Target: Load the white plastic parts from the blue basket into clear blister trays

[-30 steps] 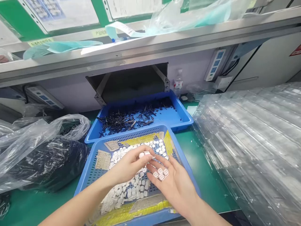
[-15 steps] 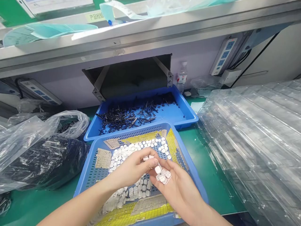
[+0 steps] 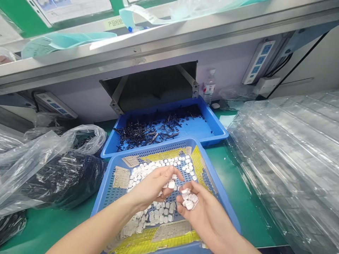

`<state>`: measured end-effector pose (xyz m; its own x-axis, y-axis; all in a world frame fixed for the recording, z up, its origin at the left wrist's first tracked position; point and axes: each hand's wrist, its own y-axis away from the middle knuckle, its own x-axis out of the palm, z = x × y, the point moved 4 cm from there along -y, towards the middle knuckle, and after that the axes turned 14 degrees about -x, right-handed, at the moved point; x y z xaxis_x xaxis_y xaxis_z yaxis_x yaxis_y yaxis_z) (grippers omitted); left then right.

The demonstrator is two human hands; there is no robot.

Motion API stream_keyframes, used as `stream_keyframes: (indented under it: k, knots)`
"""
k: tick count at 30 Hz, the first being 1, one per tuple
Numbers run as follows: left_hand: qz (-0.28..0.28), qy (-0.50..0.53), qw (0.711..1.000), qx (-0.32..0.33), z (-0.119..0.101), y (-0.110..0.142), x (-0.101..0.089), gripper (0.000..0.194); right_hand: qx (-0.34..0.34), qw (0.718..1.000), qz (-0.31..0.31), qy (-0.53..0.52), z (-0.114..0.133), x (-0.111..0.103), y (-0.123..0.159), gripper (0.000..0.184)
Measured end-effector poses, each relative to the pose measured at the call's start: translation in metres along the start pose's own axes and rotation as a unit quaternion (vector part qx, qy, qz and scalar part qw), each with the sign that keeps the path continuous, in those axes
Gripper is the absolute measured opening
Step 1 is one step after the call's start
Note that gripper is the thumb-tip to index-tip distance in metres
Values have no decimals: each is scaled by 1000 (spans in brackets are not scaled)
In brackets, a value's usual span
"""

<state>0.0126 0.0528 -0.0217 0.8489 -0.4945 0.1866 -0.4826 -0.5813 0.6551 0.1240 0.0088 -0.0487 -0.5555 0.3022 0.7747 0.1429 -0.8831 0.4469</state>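
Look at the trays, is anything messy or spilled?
Nothing has spilled. The small white pieces lie loose in the perforated blue tray, and the black parts sit jumbled in the blue tray behind. The right hand cups a few white pieces; the left hand pinches one.

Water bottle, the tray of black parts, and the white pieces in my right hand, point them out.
water bottle (image 3: 209,86), head view, label.
tray of black parts (image 3: 212,130), head view, bare floor.
white pieces (image 3: 189,203), head view, cluster in right hand (image 3: 203,215).
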Motion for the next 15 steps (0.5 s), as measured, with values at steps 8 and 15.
stream_keyframes:
  k: [8,15]
  knots:
    - [31,40,999,13,4,-2,8,50,5,993,49,110,4,2,7,22]
    - [-65,-72,987,127,-2,1,19,60,-112,960,108,234,4,12,7,37]
